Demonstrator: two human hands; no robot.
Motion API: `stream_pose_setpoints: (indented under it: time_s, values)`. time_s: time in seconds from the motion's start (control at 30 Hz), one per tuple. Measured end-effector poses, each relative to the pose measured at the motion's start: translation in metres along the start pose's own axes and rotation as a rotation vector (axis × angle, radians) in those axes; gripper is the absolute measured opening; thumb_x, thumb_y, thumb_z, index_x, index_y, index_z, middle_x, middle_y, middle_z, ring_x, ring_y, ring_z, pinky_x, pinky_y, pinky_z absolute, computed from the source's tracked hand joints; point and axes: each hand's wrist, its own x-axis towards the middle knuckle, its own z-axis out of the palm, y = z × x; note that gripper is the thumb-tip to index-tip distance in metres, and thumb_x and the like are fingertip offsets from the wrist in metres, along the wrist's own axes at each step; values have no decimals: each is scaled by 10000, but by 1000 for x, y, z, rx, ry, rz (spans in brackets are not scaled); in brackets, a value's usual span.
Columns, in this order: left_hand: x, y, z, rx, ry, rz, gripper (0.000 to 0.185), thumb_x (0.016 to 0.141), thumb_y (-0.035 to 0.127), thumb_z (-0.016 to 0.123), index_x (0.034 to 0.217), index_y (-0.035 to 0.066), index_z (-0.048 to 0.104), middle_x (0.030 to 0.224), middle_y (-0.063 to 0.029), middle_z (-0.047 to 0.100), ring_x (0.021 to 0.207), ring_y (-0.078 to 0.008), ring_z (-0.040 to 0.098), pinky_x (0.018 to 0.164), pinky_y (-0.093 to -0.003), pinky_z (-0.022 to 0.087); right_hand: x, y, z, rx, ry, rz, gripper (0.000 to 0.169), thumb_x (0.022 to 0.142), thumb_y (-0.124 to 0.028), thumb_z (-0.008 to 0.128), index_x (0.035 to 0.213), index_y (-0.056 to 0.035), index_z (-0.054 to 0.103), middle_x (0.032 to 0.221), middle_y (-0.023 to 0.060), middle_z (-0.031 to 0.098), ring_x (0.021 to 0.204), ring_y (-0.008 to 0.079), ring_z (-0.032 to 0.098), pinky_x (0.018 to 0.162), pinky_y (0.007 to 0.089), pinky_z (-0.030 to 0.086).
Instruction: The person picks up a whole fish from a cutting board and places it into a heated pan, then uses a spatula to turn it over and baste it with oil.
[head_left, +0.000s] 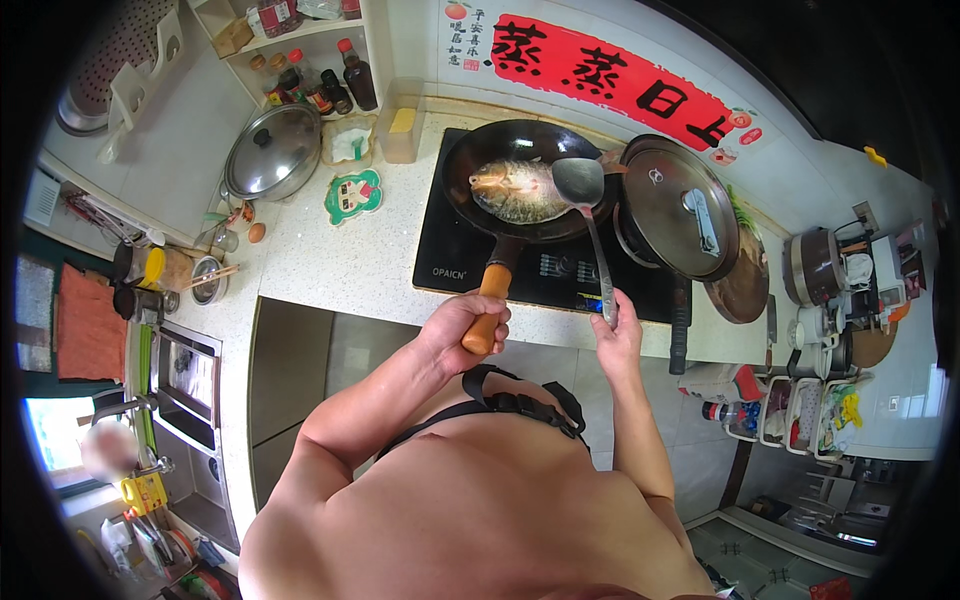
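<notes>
My left hand (463, 330) grips the wooden handle (489, 307) of a dark wok (517, 135), which sits on the left side of a black induction cooktop (465, 259). Inside the wok lies a whole fish (517, 191), its head towards the left. My right hand (619, 334) holds the metal handle of a wok spatula (579, 182). The spatula's blade is over the right part of the wok and hides the fish's tail end. Whether the blade touches the fish, I cannot tell.
Right of the wok, a lidded pan (667, 202) stands on the cooktop, near a round wooden board (739, 281). To the left are a lidded steel pot (274, 154), a container of white seasoning (349, 142) and an egg (256, 232). A sink (199, 487) is at far left.
</notes>
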Motion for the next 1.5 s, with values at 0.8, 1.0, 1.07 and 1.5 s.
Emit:
stream_pose_setpoints:
  time_s: [0.8,1.0,1.07,1.5]
  values:
    - [1,-1,-2,-17,-8,-3,223,862,61,586,1042,75,455,805,-73,547,642,-191,539,560,-336,457,1,6,0,-55,-4,-28,535,833,-18,682,1330,-20,486,981,80,659,748,131,574,712,275,485]
    - [-1,-2,2,13,31,9,318,848,90,601,1149,57,504,819,-59,554,642,-176,516,568,-319,428,2,9,-1,-53,4,-28,525,831,-20,684,1321,-20,495,982,84,662,764,131,582,721,272,487]
    - [-1,-2,2,12,28,8,318,846,90,604,1147,58,505,818,-58,554,642,-176,515,570,-319,426,2,8,-1,-47,8,-30,524,832,-21,682,1321,-18,495,977,89,662,775,134,586,728,275,488]
    - [0,-2,0,16,12,5,322,838,99,616,1139,63,507,818,-56,549,643,-175,510,571,-317,423,1,4,-2,-72,0,-52,521,836,-41,674,1323,-19,492,979,131,676,768,181,613,736,299,498]
